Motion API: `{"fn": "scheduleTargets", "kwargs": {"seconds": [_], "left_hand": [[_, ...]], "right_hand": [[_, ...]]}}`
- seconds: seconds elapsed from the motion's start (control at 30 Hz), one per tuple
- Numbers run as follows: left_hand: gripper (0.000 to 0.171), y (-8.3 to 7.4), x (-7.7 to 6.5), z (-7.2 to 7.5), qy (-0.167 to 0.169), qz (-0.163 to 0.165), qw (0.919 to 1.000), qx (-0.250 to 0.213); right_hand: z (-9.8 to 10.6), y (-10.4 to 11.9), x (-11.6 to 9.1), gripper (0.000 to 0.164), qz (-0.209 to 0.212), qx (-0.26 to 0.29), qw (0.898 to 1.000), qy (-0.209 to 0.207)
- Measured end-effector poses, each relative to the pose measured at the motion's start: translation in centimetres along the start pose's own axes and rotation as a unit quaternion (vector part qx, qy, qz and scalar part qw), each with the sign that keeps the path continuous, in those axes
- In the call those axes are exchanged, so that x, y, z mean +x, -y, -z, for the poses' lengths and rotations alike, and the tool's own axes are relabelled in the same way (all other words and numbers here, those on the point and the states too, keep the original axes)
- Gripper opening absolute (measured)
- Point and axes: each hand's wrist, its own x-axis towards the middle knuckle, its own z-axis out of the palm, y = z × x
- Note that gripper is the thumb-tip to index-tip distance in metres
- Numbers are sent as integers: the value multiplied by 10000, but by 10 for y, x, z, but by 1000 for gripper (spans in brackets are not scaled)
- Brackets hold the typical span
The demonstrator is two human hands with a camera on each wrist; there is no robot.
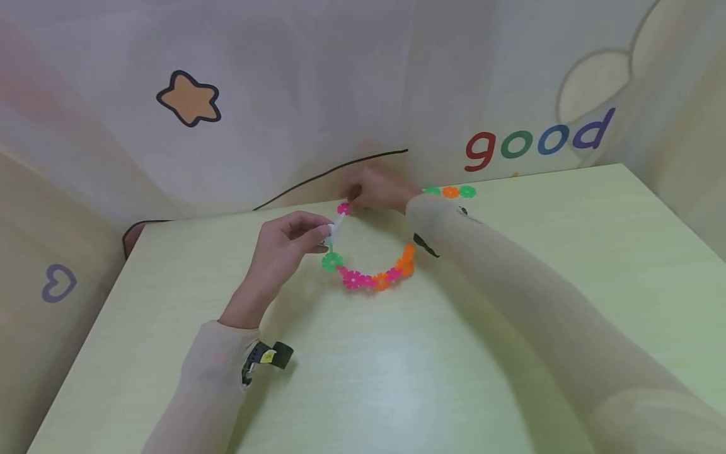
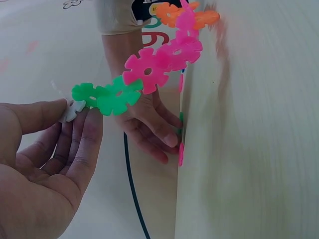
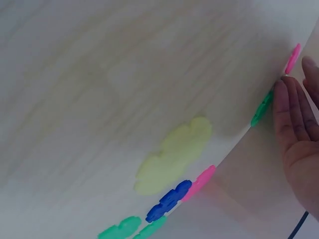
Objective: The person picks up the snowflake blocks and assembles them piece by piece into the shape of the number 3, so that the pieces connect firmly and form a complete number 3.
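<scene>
My left hand [image 1: 286, 243] pinches a white notched plastic disc [image 2: 74, 110] between thumb and fingers. This disc is the end of a curved chain of flower-shaped discs [image 1: 353, 280], with green, then pink and orange pieces, hanging over the table. At the table's back edge is my right hand [image 1: 377, 189], its fingers fairly straight and the thumb apart. In the right wrist view its fingertips are right beside a green disc [image 3: 261, 109] and just short of a pink disc [image 3: 293, 59].
Along the back edge lie more discs, among them a blue one [image 3: 168, 201], a pale yellow one [image 3: 174, 155] and an orange one [image 1: 450, 192]. A printed cloth [image 1: 340, 82] rises right behind the pale table [image 1: 363, 378].
</scene>
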Motion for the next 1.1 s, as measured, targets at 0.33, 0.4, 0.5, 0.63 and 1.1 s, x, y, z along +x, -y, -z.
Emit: {"fn": "scheduleTargets", "kwargs": {"seconds": [0.33,0.4,0.5,0.63,1.1], "left_hand": [[23,-2,1,-1,-3,16,10000,-32],[22,-3,1,-1,-1,13,10000,-32],[22,-3,0,-1,-6,41,10000,-34],[22,-4,-1,0,0,101,9999,-58],[21,-5,-2,-3,6,21,9999,-158]], "right_hand": [[-8,10,4,16,-130,-735,9967,316],[-10,11,4,14,-243,-742,9965,288],[-11,12,2,15,-376,-630,9969,273],[-10,13,-2,18,-452,-315,9983,207],[20,12,-42,10,-262,1681,9846,-405]]}}
